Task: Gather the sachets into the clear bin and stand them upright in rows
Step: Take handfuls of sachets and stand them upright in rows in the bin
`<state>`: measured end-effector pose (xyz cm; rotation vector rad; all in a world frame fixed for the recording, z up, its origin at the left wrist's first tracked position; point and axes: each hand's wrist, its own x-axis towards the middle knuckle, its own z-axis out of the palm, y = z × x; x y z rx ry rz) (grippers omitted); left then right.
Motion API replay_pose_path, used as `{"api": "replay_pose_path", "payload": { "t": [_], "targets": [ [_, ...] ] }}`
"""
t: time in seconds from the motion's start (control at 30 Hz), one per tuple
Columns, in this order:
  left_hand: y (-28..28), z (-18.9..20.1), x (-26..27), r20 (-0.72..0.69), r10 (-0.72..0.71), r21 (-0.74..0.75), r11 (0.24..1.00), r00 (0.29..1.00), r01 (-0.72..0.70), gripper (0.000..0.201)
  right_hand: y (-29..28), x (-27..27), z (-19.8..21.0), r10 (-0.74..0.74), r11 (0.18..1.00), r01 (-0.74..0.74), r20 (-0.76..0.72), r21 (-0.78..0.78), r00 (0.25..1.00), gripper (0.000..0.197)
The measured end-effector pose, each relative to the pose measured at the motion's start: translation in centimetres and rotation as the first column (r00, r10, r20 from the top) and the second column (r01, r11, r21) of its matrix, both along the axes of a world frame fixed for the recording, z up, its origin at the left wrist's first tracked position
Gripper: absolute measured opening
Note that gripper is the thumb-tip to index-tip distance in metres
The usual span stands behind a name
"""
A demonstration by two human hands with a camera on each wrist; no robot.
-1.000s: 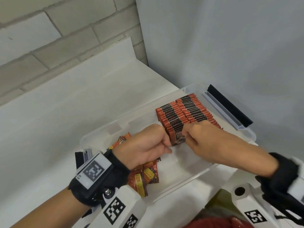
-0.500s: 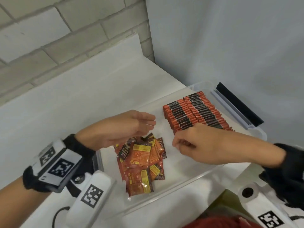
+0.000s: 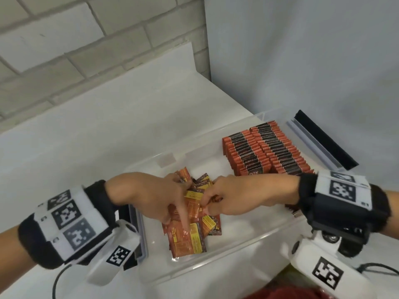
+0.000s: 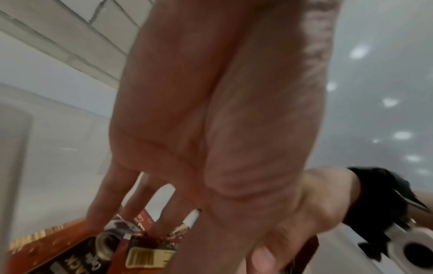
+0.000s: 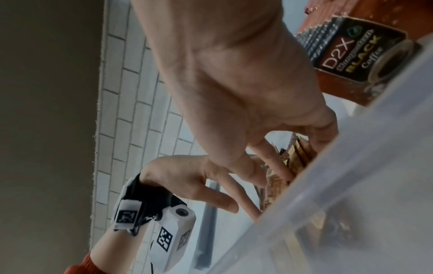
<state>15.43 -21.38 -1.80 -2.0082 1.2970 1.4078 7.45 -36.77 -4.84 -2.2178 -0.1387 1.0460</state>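
Observation:
A clear bin (image 3: 226,258) lies on the white table. Two rows of orange-and-black sachets (image 3: 259,152) stand upright at its far right end; the front one reads "D2X Black Coffee" (image 5: 351,59). A loose pile of sachets (image 3: 187,238) lies flat in the near left part. My left hand (image 3: 174,212) rests on the pile with straight, spread fingers (image 4: 150,218), index finger pressing a sachet. My right hand (image 3: 205,206) meets it from the right, its curled fingers (image 5: 276,170) pinching a loose sachet at the top of the pile.
The bin's near wall (image 5: 351,166) blocks part of the right wrist view. A black clip (image 3: 323,141) sits on the bin's far right end. A brick wall (image 3: 64,39) rises behind the white table (image 3: 86,137); a grey panel (image 3: 302,50) stands right.
Both hands left the front of the upright rows. The left hand swung out over the loose pile and came down on it; the right hand followed leftward into the pile.

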Motion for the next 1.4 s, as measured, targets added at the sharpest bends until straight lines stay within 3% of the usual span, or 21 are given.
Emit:
{"api": "replay_pose_path", "payload": {
  "t": [0.13, 0.27, 0.43, 0.47, 0.6, 0.7, 0.8, 0.9, 1.03, 1.2, 1.27, 1.4],
  "targets": [
    [0.0, -0.1, -1.5, 0.088, -0.099, 0.06, 0.994, 0.991, 0.094, 0.058, 0.1, 0.0, -0.7, -0.13, 0.99, 0.128, 0.018, 0.057, 0.991, 0.028],
    [0.6, -0.8, -1.9, 0.157, -0.039, -0.076, 0.996, 0.987, 0.052, 0.044, 0.0, 0.0, -0.9, -0.274, 0.957, 0.271, 0.01, 0.107, 0.962, 0.027],
    [0.6, -1.1, -1.4, 0.183, -0.072, -0.142, 0.985, 0.981, 0.098, 0.032, 0.5, 0.4, -1.4, -0.365, 0.912, 0.379, -0.11, 0.159, 0.924, 0.076],
    [0.6, -1.1, -1.3, 0.175, -0.082, -0.154, 0.982, 0.981, 0.109, 0.03, 0.6, 0.5, -1.5, -0.363, 0.91, 0.38, -0.121, 0.164, 0.924, 0.079],
    [0.7, -1.5, -1.1, 0.086, 0.0, -0.255, 0.967, 0.996, 0.022, 0.021, 0.8, 0.5, -1.8, -0.302, 0.938, 0.316, -0.111, 0.143, 0.947, 0.05],
    [0.9, -1.8, -1.0, 0.027, 0.166, -0.328, 0.933, 0.986, -0.148, 0.034, 0.8, 0.0, -2.2, -0.264, 0.942, 0.288, -0.151, 0.171, 0.953, 0.035],
    [1.1, -2.6, -1.2, 0.077, 0.279, -0.354, 0.905, 0.957, -0.235, 0.048, 0.8, -0.4, -1.9, -0.215, 0.945, 0.26, -0.224, 0.197, 0.951, 0.019],
    [1.1, -3.3, -1.2, 0.068, 0.359, -0.367, 0.877, 0.931, -0.312, 0.058, 1.1, -0.4, -1.2, -0.145, 0.964, 0.192, -0.244, 0.183, 0.959, 0.026],
    [0.8, -3.2, -1.2, 0.07, 0.404, -0.421, 0.841, 0.912, -0.34, 0.05, 1.6, -0.5, -0.5, 0.005, 0.963, 0.085, -0.332, 0.257, 0.943, 0.04],
    [0.6, -2.9, -1.4, 0.058, 0.351, -0.373, 0.876, 0.934, -0.306, 0.051, 2.5, -0.3, -2.0, 0.031, 0.969, 0.071, -0.402, 0.238, 0.915, 0.068],
    [0.5, -2.9, -1.4, 0.055, 0.353, -0.352, 0.882, 0.934, -0.313, 0.049, 2.6, -0.3, -2.9, -0.071, 0.962, 0.169, -0.4, 0.215, 0.914, 0.066],
    [0.4, -3.2, -0.9, 0.167, 0.284, -0.331, 0.918, 0.944, -0.217, 0.048, 2.0, -0.3, -3.3, -0.167, 0.932, 0.272, -0.384, 0.238, 0.908, 0.041]
  ]
}}
